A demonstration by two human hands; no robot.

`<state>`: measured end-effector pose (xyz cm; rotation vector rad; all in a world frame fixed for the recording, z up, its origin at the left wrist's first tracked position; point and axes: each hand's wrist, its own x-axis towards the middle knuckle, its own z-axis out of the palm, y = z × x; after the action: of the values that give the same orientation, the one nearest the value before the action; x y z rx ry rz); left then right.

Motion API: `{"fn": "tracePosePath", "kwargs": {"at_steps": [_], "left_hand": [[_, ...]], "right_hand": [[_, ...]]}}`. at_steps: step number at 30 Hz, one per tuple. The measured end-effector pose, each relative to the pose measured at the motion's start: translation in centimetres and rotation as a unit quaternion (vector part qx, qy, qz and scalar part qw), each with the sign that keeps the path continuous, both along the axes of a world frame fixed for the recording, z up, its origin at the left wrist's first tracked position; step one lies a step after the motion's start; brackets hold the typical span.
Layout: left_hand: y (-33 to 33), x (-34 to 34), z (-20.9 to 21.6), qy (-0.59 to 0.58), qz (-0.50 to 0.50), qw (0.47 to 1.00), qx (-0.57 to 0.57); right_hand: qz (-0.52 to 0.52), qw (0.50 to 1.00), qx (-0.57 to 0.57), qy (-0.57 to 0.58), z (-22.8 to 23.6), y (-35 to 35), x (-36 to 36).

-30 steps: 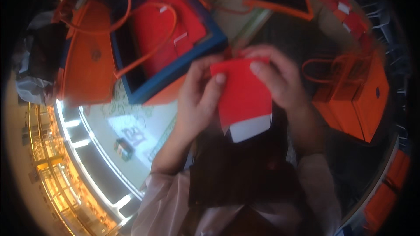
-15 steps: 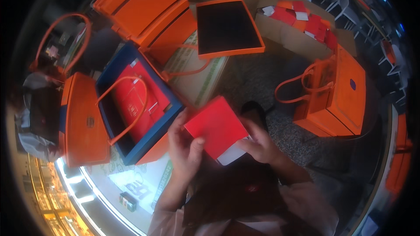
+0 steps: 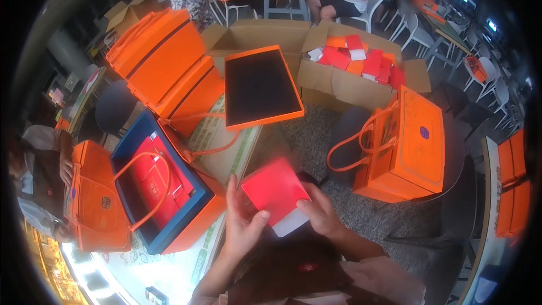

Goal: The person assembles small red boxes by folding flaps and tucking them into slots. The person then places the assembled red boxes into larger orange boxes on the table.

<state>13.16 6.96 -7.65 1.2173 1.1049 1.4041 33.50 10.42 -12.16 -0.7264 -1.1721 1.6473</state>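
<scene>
A small red box [image 3: 275, 190] with a white lower end is held between both my hands in front of my apron. The box is slightly blurred. My left hand [image 3: 241, 229] cups its left side, thumb by the lower corner and fingers upright along the edge. Gripping its lower right corner is my right hand [image 3: 323, 212], thumb on top, other fingers partly hidden beneath. To the left, an open orange case [image 3: 199, 223] with a blue rim and a looped handle contains red boxes [image 3: 152, 183].
Stacked orange cases [image 3: 164, 59] and a black-lined orange lid [image 3: 262, 87] stand beyond the table. A carton [image 3: 350, 85] holds red and orange boxes. Another orange case [image 3: 415, 144] rests on a chair at right. A co-worker's hand [image 3: 66, 168] touches a case [image 3: 99, 200] at far left.
The view has tilted up, bringing seated people and tables at the back into sight. Both hands still hold the red box, in nearly the same pose.
</scene>
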Motion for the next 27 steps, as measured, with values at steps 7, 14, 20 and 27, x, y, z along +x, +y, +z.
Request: {"fn": "tracePosePath", "kwargs": {"at_steps": [7,14,20,27], "left_hand": [[-0.1,0.0,-0.4,-0.050,-0.018,0.996,-0.074],[0.0,-0.6,-1.3,-0.038,-0.043,0.996,-0.066],[0.4,-2.5,-2.8,0.091,-0.087,0.989,-0.075],[2.5,-3.8,-3.8,0.326,0.001,0.942,-0.081]], "right_hand": [[0.007,1.000,-0.005,-0.002,0.2,0.0,0.2],[-0.010,1.000,-0.005,-0.026,-1.1,0.3,0.1],[-0.174,0.984,-0.021,-0.028,-2.6,3.3,2.4],[-0.392,0.911,-0.109,0.063,-7.2,12.6,6.5]]}}
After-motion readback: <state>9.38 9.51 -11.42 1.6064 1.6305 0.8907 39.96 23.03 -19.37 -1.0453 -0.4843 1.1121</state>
